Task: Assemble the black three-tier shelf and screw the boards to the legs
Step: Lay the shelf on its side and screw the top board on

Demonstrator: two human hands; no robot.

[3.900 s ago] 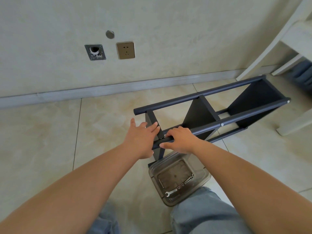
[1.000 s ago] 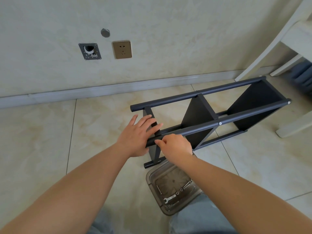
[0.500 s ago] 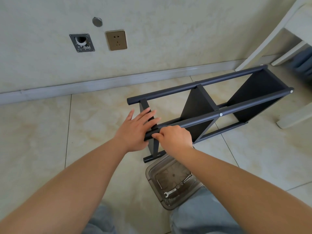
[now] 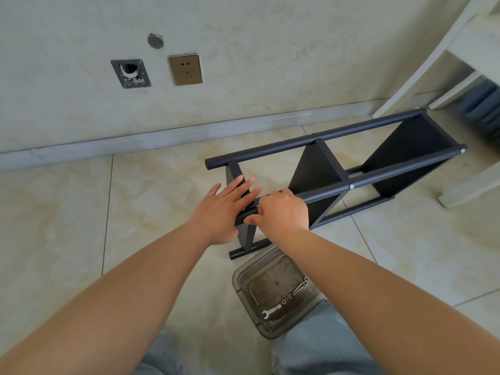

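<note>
Your shelf (image 4: 338,171) lies on its side just beyond your hands, three boards already between the legs, your left hand (image 4: 221,209) flat with straight fingers against the nearest board while your right hand (image 4: 281,212) pinches the near leg's end, apparently finishing that last joint.

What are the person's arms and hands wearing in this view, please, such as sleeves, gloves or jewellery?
Both forearms are bare up to the frame edge, with no sleeve in sight. The left hand and the right hand have no gloves, and no rings, watch or bracelet show on the visible sides. Below the arms, light blue jeans cover the knees.
</note>
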